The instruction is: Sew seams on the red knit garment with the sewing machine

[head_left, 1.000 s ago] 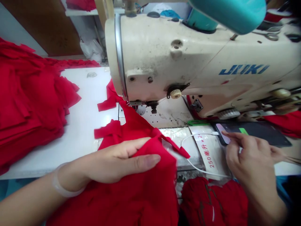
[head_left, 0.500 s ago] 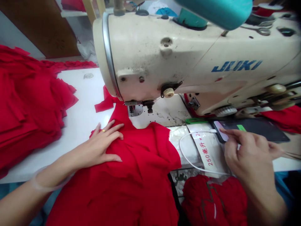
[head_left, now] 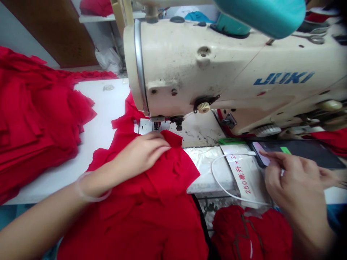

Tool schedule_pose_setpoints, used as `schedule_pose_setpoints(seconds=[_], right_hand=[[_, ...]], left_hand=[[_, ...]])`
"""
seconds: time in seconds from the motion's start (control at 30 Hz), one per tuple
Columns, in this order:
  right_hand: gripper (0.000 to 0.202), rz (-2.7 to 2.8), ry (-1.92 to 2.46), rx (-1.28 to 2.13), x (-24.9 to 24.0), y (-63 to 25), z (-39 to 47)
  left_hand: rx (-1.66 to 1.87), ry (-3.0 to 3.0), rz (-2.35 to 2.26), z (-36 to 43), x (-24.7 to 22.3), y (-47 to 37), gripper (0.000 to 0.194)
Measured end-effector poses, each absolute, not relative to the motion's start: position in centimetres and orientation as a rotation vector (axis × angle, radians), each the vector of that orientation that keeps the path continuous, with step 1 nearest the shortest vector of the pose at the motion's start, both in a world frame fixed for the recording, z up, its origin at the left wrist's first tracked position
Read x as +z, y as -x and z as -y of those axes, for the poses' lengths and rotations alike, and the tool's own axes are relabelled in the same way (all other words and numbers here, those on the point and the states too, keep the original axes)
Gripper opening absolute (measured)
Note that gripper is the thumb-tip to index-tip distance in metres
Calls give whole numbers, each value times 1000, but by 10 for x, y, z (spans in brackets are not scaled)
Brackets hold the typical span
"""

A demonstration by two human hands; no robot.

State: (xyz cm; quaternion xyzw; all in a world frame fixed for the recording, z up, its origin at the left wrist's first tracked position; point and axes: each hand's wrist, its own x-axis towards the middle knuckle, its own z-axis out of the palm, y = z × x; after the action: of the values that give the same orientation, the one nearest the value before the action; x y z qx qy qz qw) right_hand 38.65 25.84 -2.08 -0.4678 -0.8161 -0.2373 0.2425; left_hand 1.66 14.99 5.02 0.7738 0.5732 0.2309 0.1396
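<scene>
Red fabric (head_left: 135,216) lies over the table's front edge and reaches up beside the needle area of a cream sewing machine (head_left: 168,68). My left hand (head_left: 145,150) is closed on this fabric just in front of the presser foot, fingers pointing right. At the right, my right hand (head_left: 295,180) touches the lit left end of a dark phone (head_left: 303,151) with a fingertip. Thin metal handles, perhaps scissors or tweezers (head_left: 336,180), stick out from the right hand's curled fingers. A white cable (head_left: 217,177) plugs into the phone.
A large pile of red fabric pieces (head_left: 35,119) covers the left of the white table (head_left: 103,108). A red bundle (head_left: 249,231) sits below the table edge. A printed packet (head_left: 244,177) and a green item (head_left: 233,141) lie near the phone.
My left hand has moved right from lying spread on the fabric and has closed on it, bunching it near the needle area. The right hand stays at the phone; the view has shifted slightly.
</scene>
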Motion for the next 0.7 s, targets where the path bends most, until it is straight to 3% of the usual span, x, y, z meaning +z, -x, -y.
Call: schedule_pose_setpoints(seconds=[0.07, 0.2, 0.33, 0.47, 0.57, 0.63, 0.7], right_hand=[[37, 2214, 1276, -654, -20, -386, -259], [38, 2202, 1286, -646, -19, -385, -257], [40, 2195, 1310, -629, -20, -385, -256], [41, 2189, 1325, -612, -21, -385, -257], [39, 2173, 1300, -616, -21, -384, -256], [38, 2176, 1284, -621, -20, -384, -256], [37, 2187, 1275, -620, -19, -385, -256]], left_hand=[[504, -2372, -1568, -173, 49, -45, 26], [15, -2489, -1864, -198, 44, -75, 38], [-234, -2441, -1917, -197, 40, -77, 30], [251, -2244, -2003, -195, 25, -77, 28], [742, -2130, -1724, -193, 15, -73, 37], [880, -2124, -1573, -185, 17, -67, 39], [933, -2070, -1504, -172, 28, -60, 28]])
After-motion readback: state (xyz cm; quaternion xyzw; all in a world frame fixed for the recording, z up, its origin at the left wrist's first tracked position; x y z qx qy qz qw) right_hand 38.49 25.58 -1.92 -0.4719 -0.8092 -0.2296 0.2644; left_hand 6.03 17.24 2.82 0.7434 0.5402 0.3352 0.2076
